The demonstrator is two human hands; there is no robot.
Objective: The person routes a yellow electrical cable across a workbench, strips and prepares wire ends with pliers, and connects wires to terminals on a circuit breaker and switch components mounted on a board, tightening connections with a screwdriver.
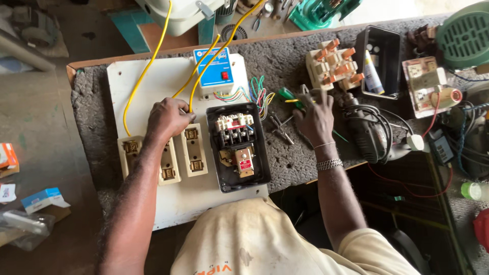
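On the white board (168, 203) atop the table (290, 61), the left hand (168, 118) rests closed over the top of the middle fuse holder (168, 165), at the yellow wires (147, 66). The right hand (315, 118) hovers open, fingers spread, above the green screwdriver (288, 94) and pliers (280, 127), holding nothing. The black starter box (238, 146) sits between the hands; a drill (369, 133) lies just right.
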